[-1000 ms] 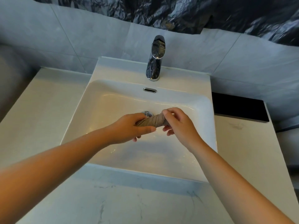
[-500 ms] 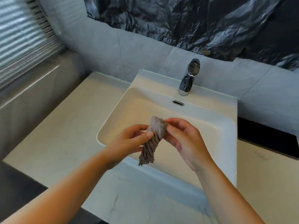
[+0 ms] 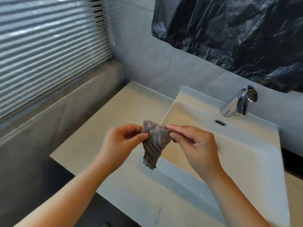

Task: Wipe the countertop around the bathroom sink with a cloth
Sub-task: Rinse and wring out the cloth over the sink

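Cloth [image 3: 154, 143] location?

> In the air, above where the counter meets the sink's left edge. Touching neither.

Who has it?

> Both. Left hand [image 3: 121, 141] pinches the top left corner between thumb and curled fingers. Right hand [image 3: 195, 141] pinches the top right corner the same way.

Shape, texture?

> Grey-brown, coarse. Wide at the top between the hands, narrowing to a blunt tip hanging down. Diagonal rope-like ridges all along it, twisted look. Wet or dry: cannot tell.

Countertop [image 3: 114, 118]?

> Flat pale stone, smooth, faint grey veins near the front edge.

Sink [image 3: 193, 99]?

> White glossy ceramic, rectangular, rounded inside corners, raised above the counter. Oval overflow slot [image 3: 220, 122] in the back wall. Chrome faucet [image 3: 236, 104] behind it, mirror finish, flat lever on top.

Surroundings?

> Large smooth grey wall tiles [image 3: 144, 59]. Crinkled black plastic sheet [image 3: 237, 38] on the wall above the faucet. Slatted blinds [image 3: 49, 54] on the left, over a grey stone ledge [image 3: 65, 102].
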